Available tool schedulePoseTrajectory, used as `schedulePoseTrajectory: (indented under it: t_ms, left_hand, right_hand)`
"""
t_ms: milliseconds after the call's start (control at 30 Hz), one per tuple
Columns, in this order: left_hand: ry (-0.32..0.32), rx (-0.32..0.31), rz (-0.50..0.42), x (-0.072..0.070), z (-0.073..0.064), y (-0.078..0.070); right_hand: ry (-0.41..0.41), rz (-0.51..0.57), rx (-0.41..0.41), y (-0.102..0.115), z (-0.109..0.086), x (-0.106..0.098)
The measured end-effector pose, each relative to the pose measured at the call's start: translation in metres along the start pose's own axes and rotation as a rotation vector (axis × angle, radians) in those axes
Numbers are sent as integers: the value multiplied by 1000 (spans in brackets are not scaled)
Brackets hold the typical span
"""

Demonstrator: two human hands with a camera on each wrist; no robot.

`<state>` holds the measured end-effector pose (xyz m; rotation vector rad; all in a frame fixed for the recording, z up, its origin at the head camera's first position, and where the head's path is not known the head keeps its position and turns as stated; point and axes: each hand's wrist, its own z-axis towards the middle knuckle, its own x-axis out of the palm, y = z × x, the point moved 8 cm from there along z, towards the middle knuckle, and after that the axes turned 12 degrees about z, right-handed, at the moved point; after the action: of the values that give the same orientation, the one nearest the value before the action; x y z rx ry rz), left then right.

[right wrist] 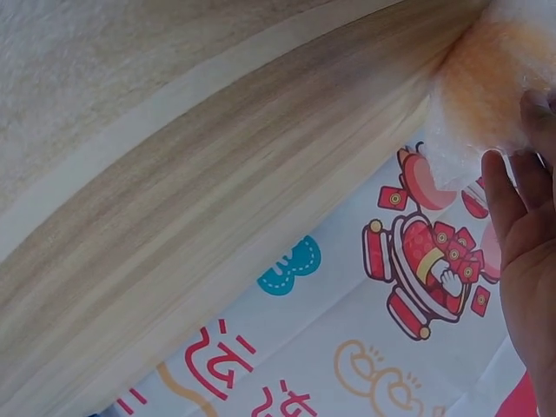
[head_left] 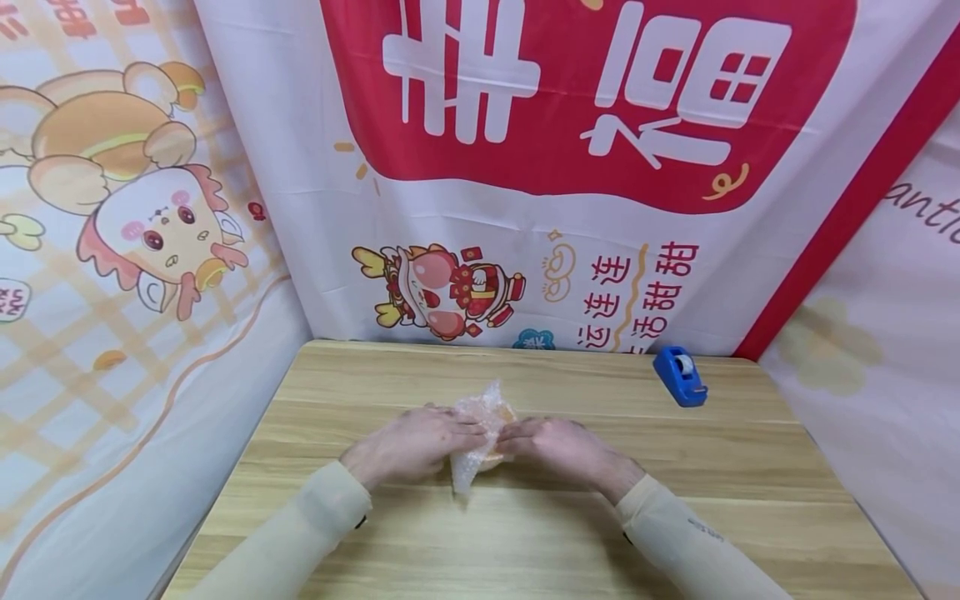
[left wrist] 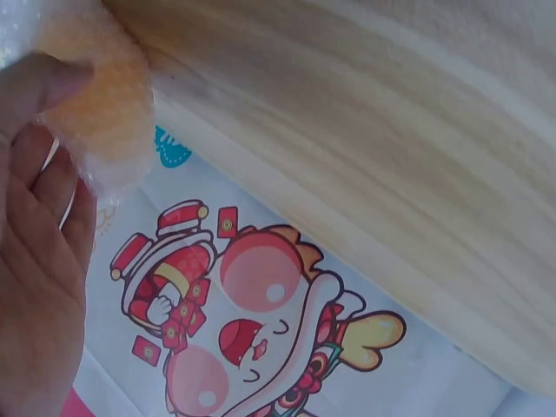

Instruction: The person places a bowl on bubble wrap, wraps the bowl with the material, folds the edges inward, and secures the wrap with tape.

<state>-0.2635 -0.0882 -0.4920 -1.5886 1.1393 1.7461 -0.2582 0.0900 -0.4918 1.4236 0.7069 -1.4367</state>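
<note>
Clear bubble wrap [head_left: 474, 407] surrounds an orange object whose kind I cannot tell, at the middle of the wooden table. In the head view one corner of the wrap points up and another hangs towards the near side. My left hand [head_left: 416, 442] holds the bundle from the left. The left wrist view shows its thumb lying over the wrapped orange object [left wrist: 100, 95], fingers below. From the right, my right hand [head_left: 558, 450] grips the same bundle. Its thumb and fingers meet the edge of the wrap [right wrist: 486, 82] in the right wrist view, partly cut off by the frame.
A blue tape dispenser [head_left: 680, 379] stands near the table's far right corner. The wooden table [head_left: 675, 475] ends at a printed cloth backdrop [head_left: 487, 217]. Another printed cloth [head_left: 150, 333] hangs along the left side.
</note>
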Motion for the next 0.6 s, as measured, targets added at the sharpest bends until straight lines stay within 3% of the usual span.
schedulePoseTrajectory:
  t_ms: [167,333,400,467,600]
  left_hand:
    - [-15,-11,14,-1,0,-1]
    - [-46,-32,81,-2,8,-2]
    - [-72,-36,114,-4,11,-3]
    - [-96,-44,120,-5,13,-4]
    - [-126,-65,101,-8,16,-4]
  right_hand:
    - [-63,67,86,-3,-1,-5]
    - [-167,-56,201,10,-2,-17]
    - [-199,-45,275,16,-4,-20]
    - [-204,68,370,19,-6,-18]
    - [-172,394,532,18,-8,-4]
